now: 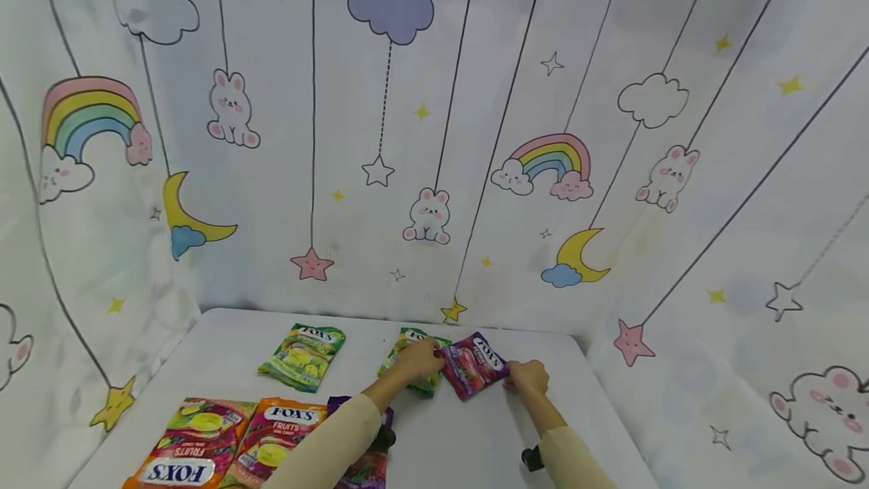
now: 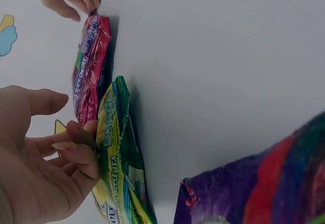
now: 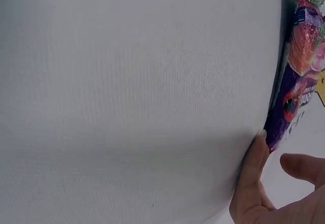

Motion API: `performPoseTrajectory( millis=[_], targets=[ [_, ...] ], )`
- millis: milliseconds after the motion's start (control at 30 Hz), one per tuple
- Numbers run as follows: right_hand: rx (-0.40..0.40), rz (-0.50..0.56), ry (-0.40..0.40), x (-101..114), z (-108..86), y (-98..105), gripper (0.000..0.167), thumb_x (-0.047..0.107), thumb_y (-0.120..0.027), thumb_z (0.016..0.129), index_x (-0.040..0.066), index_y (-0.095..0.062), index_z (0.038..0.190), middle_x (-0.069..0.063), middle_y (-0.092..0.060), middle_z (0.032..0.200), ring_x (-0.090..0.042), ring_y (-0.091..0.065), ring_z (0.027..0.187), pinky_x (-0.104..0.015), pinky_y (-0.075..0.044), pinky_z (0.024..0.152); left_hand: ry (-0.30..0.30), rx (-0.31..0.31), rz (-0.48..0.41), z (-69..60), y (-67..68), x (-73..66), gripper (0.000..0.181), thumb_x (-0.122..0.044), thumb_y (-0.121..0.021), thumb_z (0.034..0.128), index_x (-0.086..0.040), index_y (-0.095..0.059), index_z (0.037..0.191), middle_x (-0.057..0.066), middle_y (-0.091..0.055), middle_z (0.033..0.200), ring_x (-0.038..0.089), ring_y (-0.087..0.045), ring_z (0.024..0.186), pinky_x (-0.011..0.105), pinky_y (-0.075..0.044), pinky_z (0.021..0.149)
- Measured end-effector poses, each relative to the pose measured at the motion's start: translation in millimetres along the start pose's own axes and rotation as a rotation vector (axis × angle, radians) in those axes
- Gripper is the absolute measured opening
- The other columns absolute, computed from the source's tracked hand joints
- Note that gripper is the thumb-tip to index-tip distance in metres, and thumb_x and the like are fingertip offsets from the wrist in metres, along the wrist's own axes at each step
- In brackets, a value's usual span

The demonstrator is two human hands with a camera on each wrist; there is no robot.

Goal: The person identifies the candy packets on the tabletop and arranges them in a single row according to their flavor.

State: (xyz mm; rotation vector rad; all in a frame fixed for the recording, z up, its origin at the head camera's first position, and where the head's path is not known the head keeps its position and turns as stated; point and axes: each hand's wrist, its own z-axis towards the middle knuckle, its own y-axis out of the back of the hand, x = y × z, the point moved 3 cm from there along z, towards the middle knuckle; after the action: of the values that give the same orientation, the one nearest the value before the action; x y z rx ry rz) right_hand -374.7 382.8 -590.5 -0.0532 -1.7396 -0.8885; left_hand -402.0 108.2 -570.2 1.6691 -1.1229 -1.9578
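A purple FOX'S packet lies tilted between the two hands on the white table. At its left corner are the fingertips of my left hand, which reaches over a green packet; in the left wrist view the thumb of this hand stands apart from the fingers, which touch the packets' edges. My right hand touches the purple packet's right corner. The right wrist view shows straight fingers of that hand against the purple packet's end, thumb apart.
Another green packet lies at the back left. Nearer the front left are a red-green FOX'S packet, an orange one and a purple one, partly hidden by the left sleeve. A patterned white cloth hangs behind the table.
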Motion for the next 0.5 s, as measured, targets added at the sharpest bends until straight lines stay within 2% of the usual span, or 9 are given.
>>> performPoseTrajectory(
  millis=[133,300,500],
  targets=[
    [0.012,0.024,-0.025,1.5,3.4,-0.1,0.035,0.004,-0.073,0.082,-0.018,-0.059,0.106,-0.018,-0.072,0.071,-0.022,-0.072,0.056,-0.032,-0.06,0.057,-0.015,-0.004,-0.01,8.4,-7.9,2.9,0.05,-0.029,-0.064,0.0974,0.0,-0.062,0.138,0.019,-0.068,0.128,0.039,-0.063,0.117,0.06,-0.047,0.102],
    [0.053,0.061,-0.051,1.3,7.2,-1.9,0.041,0.0,-0.078,0.08,-0.02,-0.058,0.11,-0.02,-0.073,0.073,-0.023,-0.073,0.057,-0.033,-0.061,0.059,-0.044,0.025,-0.041,8.4,-2.7,-3.0,0.047,-0.024,-0.067,0.0944,0.004,-0.065,0.132,0.018,-0.07,0.117,0.032,-0.064,0.1,0.054,-0.052,0.094],
    [0.08,0.086,-0.097,-1.9,8.6,-2.0,0.041,0.002,-0.08,0.082,-0.018,-0.059,0.11,-0.018,-0.073,0.071,-0.023,-0.073,0.057,-0.032,-0.061,0.059,-0.027,0.048,-0.06,8.5,-4.1,-7.6,0.037,-0.021,-0.065,0.095,0.004,-0.068,0.122,0.012,-0.068,0.104,0.023,-0.059,0.084,0.045,-0.052,0.082]
  ],
)
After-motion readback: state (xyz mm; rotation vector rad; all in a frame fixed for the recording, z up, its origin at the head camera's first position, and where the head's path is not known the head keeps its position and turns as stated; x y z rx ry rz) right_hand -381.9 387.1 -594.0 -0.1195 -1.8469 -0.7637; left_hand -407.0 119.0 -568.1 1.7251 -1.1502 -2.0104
